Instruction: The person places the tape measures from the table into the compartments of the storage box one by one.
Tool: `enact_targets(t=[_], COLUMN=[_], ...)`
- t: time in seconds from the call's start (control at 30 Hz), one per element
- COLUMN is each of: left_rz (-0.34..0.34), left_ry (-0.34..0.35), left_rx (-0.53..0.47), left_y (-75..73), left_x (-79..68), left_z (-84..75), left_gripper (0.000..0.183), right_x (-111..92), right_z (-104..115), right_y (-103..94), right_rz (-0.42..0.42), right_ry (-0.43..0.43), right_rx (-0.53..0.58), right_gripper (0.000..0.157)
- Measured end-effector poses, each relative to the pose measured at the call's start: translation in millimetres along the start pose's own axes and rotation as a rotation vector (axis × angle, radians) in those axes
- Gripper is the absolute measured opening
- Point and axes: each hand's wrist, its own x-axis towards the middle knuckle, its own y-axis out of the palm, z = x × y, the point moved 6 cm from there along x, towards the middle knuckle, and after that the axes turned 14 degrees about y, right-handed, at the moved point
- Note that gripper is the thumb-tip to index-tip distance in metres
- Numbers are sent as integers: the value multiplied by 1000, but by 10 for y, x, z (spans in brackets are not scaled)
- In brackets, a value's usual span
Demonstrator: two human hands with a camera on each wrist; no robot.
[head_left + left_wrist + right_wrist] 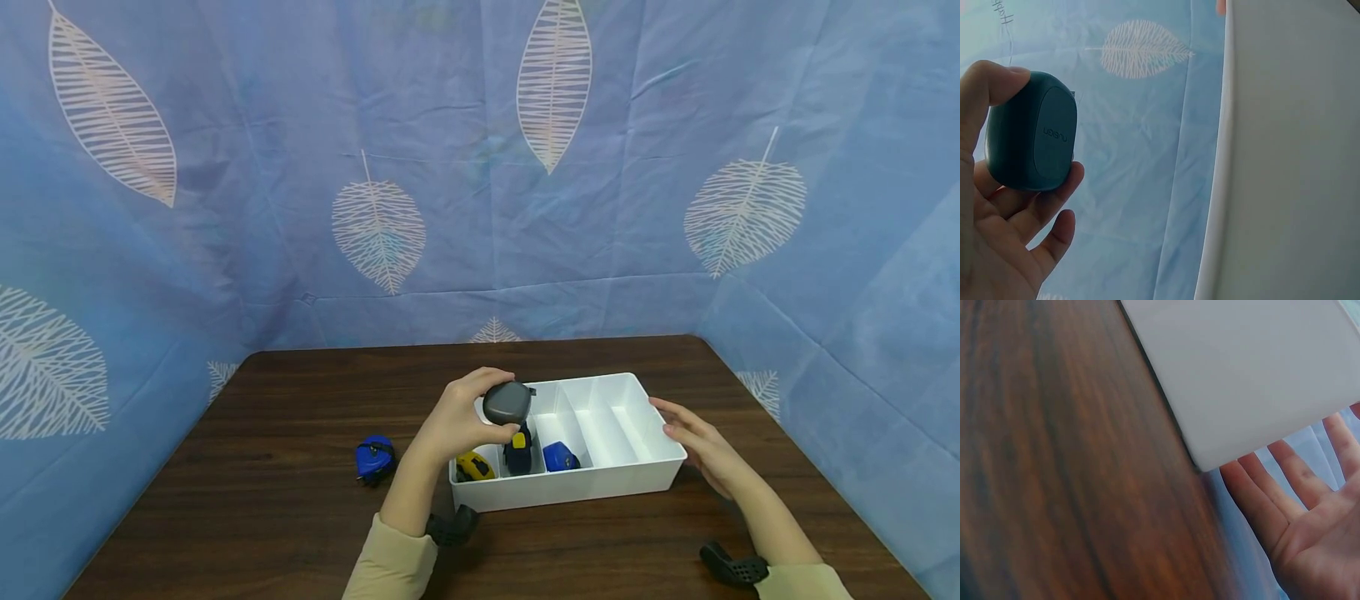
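My left hand (467, 421) grips a dark grey tape measure (507, 403) between thumb and fingers, above the left part of a white divided box (570, 489). In the left wrist view the rounded case of the tape measure (1054, 134) shows small lettering. Below it, the box's left compartments hold a yellow-and-black tape measure (476, 467) and a black one with a yellow button (518, 454). A blue tape measure (559, 457) lies in the compartment to their right. At the box's right end is my right hand (701, 446), its fingers extended along the end wall; contact is unclear.
Another blue tape measure (375, 458) lies on the dark wooden table (300, 517), left of the box. Blue cloth (450, 167) with leaf prints hangs behind the table and along its sides.
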Motion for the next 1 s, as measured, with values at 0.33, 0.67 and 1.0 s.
enact_targets(t=[0.33,0.67,1.0], left_rz=[21,38,52], left_ry=[14,12,5], left_rx=[-2,-28,-37], left_y=[154,286,377], left_x=[73,151,186], left_z=[-46,-102,-91], left_gripper=[64,62,63], right_x=[16,14,10], right_z=[-14,-6,2], right_y=[-5,-20,-14], right_rz=[-3,-2,-6], right_ry=[-1,-2,7], right_rx=[-1,-1,-2], right_gripper=[50,50,51])
